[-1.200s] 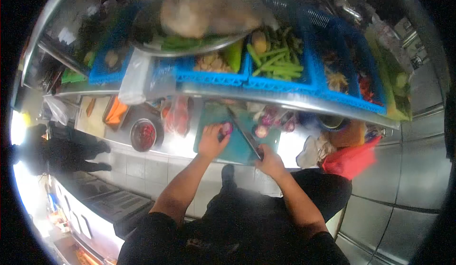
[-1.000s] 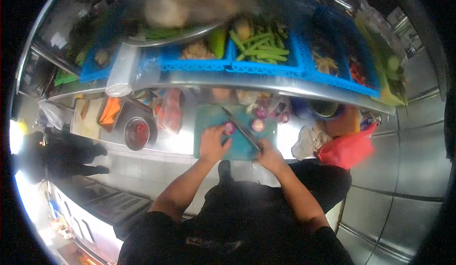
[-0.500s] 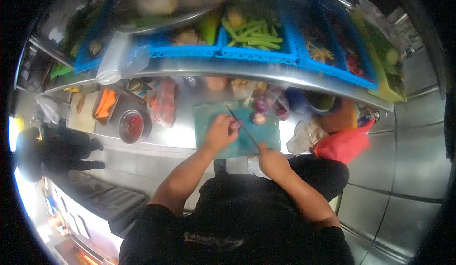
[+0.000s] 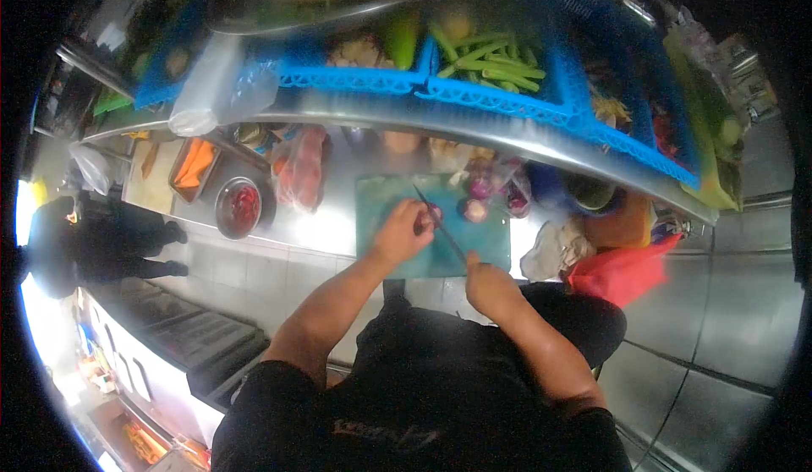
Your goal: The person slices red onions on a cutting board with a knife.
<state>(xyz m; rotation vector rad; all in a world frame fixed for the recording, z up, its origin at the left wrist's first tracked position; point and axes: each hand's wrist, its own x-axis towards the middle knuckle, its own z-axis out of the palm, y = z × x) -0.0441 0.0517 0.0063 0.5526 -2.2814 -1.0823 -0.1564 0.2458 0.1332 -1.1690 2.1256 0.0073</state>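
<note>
A green cutting board (image 4: 381,191) lies on the steel counter in front of me. My left hand (image 4: 402,231) curls its fingers around a purple onion (image 4: 434,214) on the board. In my right hand (image 4: 493,288) is the handle of a knife (image 4: 450,239). Its blade slants up and to the left against the right side of the held onion; how deep it sits cannot be made out. Right of the blade rests another onion (image 4: 474,211), paler on top. Behind it at the board's back edge is a purple onion (image 4: 480,187).
Left of the board are a plastic bag of reddish food (image 4: 299,172), a bowl of sliced red pieces (image 4: 239,207) and a tray of carrots (image 4: 194,166). A crumpled cloth (image 4: 554,250) and red bag (image 4: 622,271) lie right. Blue baskets (image 4: 507,110) overhang the counter. A person (image 4: 101,244) stands left.
The view has shifted, so the counter and board appear slightly farther right. Both hands stay at the board, the left on the onion and the right on the knife, with the blade at a similar slant.
</note>
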